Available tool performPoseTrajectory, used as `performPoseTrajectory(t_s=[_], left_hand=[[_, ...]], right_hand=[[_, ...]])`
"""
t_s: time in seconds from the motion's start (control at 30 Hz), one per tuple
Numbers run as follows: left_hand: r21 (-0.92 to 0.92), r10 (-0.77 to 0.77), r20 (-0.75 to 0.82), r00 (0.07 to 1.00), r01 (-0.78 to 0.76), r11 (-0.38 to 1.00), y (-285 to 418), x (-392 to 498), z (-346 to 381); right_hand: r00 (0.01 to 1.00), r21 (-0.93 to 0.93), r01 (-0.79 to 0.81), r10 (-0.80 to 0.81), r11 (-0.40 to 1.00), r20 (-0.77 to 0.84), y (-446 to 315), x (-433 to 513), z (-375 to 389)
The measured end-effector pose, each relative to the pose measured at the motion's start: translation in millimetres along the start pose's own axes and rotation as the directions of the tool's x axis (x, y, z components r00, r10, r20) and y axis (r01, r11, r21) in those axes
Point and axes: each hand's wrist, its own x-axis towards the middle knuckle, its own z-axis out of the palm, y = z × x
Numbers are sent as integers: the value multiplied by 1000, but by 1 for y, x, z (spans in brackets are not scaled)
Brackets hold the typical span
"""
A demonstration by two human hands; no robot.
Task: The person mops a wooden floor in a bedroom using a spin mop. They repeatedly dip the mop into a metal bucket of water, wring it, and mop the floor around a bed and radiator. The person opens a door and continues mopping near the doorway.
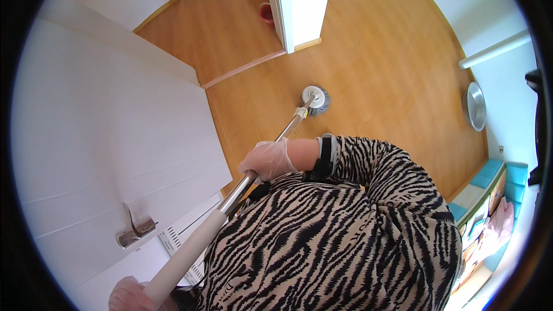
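A spin mop with a round white head and grey strands (pixel 316 97) rests on the wood-look floor (pixel 371 65). Its metal pole runs down to the lower left, ending in a thick light grip. My right hand (pixel 268 160), in a thin clear glove, is closed around the metal part of the pole near my waist. Lower left, my left hand (pixel 129 296), also gloved, is wrapped around the upper end of the light grip. It is partly cut off by the picture's edge.
A white door with a metal handle (pixel 137 232) stands at the left. Past the pinkish threshold (pixel 244 69) is a red bucket (pixel 266 13), partly behind the door frame. A metal basin (pixel 475 106) leans by the right wall. Turquoise-edged furniture (pixel 488 172) stands at the lower right.
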Motion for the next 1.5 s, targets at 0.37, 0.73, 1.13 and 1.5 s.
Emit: performPoseTrajectory(t_s=[0.37, 0.73, 1.13, 1.5], left_hand=[[365, 70, -235, 969, 21, 931, -24, -33, -66], [271, -539, -42, 841, 529, 804, -162, -2, -21], [293, -293, -194, 936, 340, 894, -139, -7, -31], [523, -277, -194, 941, 338, 783, -120, -35, 7]], right_hand=[[979, -201, -157, 126, 967, -161, 35, -9, -38], [715, -62, -515, 388, 855, -582, 179, -31, -7], [661, 9, -417, 310, 909, -683, 136, -13, 2], [658, -151, -243, 48, 958, -752, 156, 10, 1]])
